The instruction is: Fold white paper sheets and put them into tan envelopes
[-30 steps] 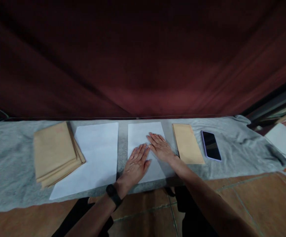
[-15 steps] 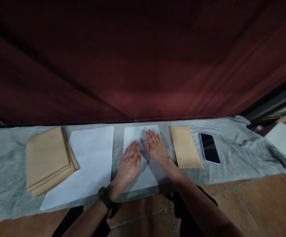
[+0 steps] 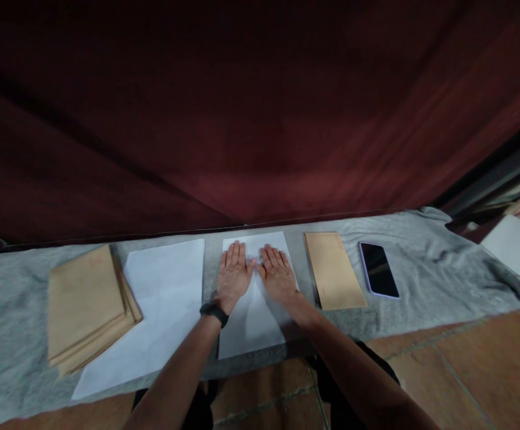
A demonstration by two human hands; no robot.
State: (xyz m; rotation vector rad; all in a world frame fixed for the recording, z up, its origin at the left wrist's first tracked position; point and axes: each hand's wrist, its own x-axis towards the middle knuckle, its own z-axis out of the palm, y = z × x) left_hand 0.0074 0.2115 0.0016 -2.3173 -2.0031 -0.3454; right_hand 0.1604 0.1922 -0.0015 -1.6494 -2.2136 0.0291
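Observation:
A white sheet of paper (image 3: pixel 251 334) lies in front of me on a grey cloth. My left hand (image 3: pixel 234 273) rests flat on its upper left part, fingers together and pointing away from me, with a dark band on the wrist. Beside it my right hand (image 3: pixel 278 276) presses flat on the upper right part, fingers slightly spread. The two thumbs come close to each other near the sheet's middle. Neither hand grips anything. The paper's upper portion is partly hidden beneath the palms.
Left of the sheet lies more white paper (image 3: pixel 165 298), partly under a pile of brown envelopes (image 3: pixel 85 298). To the right are brown envelopes (image 3: pixel 335 272) and a phone (image 3: pixel 379 269) in a purple case. A dark red curtain (image 3: pixel 251 119) hangs behind the grey cloth (image 3: pixel 425 269).
My left hand has slid forward and turned straighter on the paper. My right hand has drawn back slightly, so the hands now lie level. The view has shifted a little.

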